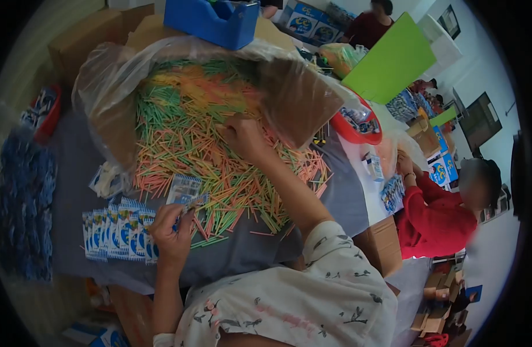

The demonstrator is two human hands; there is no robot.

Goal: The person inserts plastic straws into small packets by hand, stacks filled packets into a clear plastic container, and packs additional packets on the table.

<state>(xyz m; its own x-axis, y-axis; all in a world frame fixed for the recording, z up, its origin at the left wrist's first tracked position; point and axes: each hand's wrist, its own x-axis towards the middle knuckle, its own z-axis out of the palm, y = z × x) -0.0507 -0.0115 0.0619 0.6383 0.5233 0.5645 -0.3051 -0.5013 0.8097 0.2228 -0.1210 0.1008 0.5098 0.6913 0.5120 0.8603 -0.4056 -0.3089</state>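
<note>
Our left hand point(172, 228) pinches a packet point(184, 186) at the near-left edge of the stick pile point(211, 159), probably steadying it; our right hand point(243, 137) curls over the pile, can't tell if gripping any.

The sticks point(179, 133) mid-frame look smooth and matt; the packets point(124, 231) at lower left are glossy film; the liner point(101, 72) at upper left is shiny, crinkled clear plastic; the tablecloth point(73, 185), left, is matt cloth.
</note>
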